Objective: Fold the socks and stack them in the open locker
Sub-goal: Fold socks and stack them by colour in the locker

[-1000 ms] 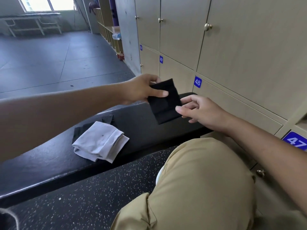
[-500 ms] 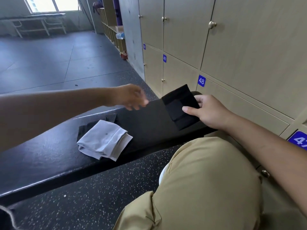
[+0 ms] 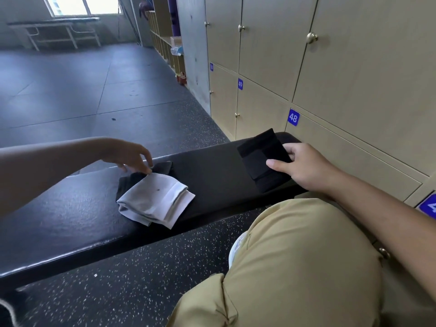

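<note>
The left hand [image 3: 132,154] has let go of the folded black sock [image 3: 264,159] and dropped, fingers loose, to the white sock [image 3: 154,199] on the surface [image 3: 70,208], leaving the right hand [image 3: 304,168] pinching the black one, ready for the locker.

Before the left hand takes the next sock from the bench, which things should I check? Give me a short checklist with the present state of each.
1. Folded black sock held firmly by right hand: ok.
2. Left hand free to grasp: ok, it holds nothing.
3. Left hand's fingers at the grey socks: ok.
4. Dark sock under the grey socks reachable: ok.
5. Open locker in view: not ok, only closed doors show.
</note>
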Demonstrator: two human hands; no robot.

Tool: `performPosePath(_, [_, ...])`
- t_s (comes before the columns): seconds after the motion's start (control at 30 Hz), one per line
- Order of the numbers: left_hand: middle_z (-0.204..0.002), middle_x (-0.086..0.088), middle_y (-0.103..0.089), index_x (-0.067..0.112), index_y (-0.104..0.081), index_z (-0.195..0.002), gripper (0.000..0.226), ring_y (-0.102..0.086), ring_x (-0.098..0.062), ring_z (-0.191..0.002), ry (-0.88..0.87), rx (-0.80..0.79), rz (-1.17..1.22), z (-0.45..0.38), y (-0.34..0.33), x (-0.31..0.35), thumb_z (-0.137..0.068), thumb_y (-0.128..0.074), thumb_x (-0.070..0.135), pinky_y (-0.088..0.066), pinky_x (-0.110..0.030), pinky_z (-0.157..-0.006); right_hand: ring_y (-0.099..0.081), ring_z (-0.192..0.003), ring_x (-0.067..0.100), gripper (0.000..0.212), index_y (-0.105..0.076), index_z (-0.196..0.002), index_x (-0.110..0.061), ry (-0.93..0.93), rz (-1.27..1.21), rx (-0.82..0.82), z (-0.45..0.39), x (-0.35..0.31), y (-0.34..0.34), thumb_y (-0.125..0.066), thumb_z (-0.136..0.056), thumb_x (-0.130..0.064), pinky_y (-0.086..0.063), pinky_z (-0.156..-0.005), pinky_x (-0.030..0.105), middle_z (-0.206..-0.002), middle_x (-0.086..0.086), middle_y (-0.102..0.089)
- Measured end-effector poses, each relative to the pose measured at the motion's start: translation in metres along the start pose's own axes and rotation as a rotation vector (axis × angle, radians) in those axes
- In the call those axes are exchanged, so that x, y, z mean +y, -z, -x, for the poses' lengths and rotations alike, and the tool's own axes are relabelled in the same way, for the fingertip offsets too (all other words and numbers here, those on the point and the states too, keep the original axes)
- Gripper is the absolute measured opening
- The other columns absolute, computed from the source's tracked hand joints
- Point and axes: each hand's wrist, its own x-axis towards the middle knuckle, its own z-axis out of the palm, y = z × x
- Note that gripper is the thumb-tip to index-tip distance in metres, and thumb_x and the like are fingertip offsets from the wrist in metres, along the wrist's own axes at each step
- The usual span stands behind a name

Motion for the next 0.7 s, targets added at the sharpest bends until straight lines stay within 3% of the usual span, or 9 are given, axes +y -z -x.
performPosePath(0.1, [-0.115,-0.007,-0.065,0.020,-0.068,-0.109,0.036,-0.058,-0.022,-0.096,0.009,-0.002,0.007,-0.003,-0.006,-0.004,-0.082,-0.085,0.036,-0.050,-0.029,-0.076,-0.073,-0.096,0.021,0.009,-0.074,-0.101,-0.016,0.002,0.000,-0.001,0.000,0.001,-0.001,-0.072,-0.094,-0.021,-0.055,-0.096,0.050,-0.095,-0.001,-0.078])
performPosePath(0.23, [-0.092,0.000,-0.054,0.015,-0.064,-0.094,0.020,-0.044,-0.015,-0.079,-0.036,-0.006,0.024,-0.005,-0.012,-0.006,-0.089,-0.079,0.028,-0.035,-0.028,-0.065,-0.074,-0.094,0.018,0.008,-0.074,-0.101,-0.016,-0.001,-0.016,-0.002,0.002,0.000,-0.001,-0.071,-0.094,-0.019,-0.056,-0.095,0.048,-0.094,-0.002,-0.078])
performPosePath(0.3, [-0.086,0.001,-0.054,0.014,-0.063,-0.089,0.026,-0.045,-0.015,-0.078,-0.088,0.004,0.075,-0.004,-0.013,-0.005,-0.086,-0.081,0.032,-0.034,-0.030,-0.065,-0.073,-0.094,0.018,0.007,-0.074,-0.100,-0.016,-0.004,-0.007,0.001,0.002,0.001,0.000,-0.071,-0.094,-0.019,-0.056,-0.095,0.048,-0.094,-0.002,-0.078])
performPosePath(0.37, [-0.087,-0.001,-0.060,0.009,-0.066,-0.093,0.032,-0.049,-0.017,-0.081,-0.167,0.041,0.101,-0.003,-0.014,-0.002,-0.084,-0.080,0.036,-0.036,-0.031,-0.069,-0.073,-0.094,0.019,0.007,-0.074,-0.099,-0.016,-0.011,0.000,0.007,0.001,0.003,0.001,-0.072,-0.094,-0.019,-0.055,-0.095,0.049,-0.093,-0.002,-0.078])
performPosePath(0.5, [-0.102,-0.007,-0.066,0.011,-0.066,-0.098,0.014,-0.056,-0.021,-0.091,-0.248,0.134,0.111,-0.011,-0.017,0.011,-0.096,-0.071,0.023,-0.042,-0.033,-0.080,-0.073,-0.095,0.018,0.006,-0.074,-0.100,-0.017,-0.023,-0.007,0.011,0.001,0.005,0.002,-0.072,-0.094,-0.019,-0.055,-0.096,0.049,-0.094,-0.003,-0.078])
performPosePath(0.63, [-0.100,-0.005,-0.064,0.016,-0.062,-0.095,0.012,-0.055,-0.017,-0.079,-0.260,0.262,0.110,-0.018,-0.009,0.034,-0.095,-0.072,0.022,-0.039,-0.027,-0.062,-0.073,-0.096,0.017,0.009,-0.074,-0.103,-0.019,-0.029,-0.019,0.010,0.002,0.006,0.003,-0.071,-0.094,-0.019,-0.056,-0.096,0.047,-0.097,-0.004,-0.078])
performPosePath(0.7, [-0.103,-0.006,-0.062,0.014,-0.061,-0.099,0.015,-0.053,-0.020,-0.083,-0.283,0.317,0.112,-0.017,0.002,0.046,-0.095,-0.072,0.022,-0.037,-0.026,-0.061,-0.073,-0.096,0.016,0.009,-0.074,-0.103,-0.020,-0.037,-0.028,0.017,0.002,0.006,0.005,-0.071,-0.094,-0.019,-0.056,-0.096,0.046,-0.097,-0.005,-0.078])
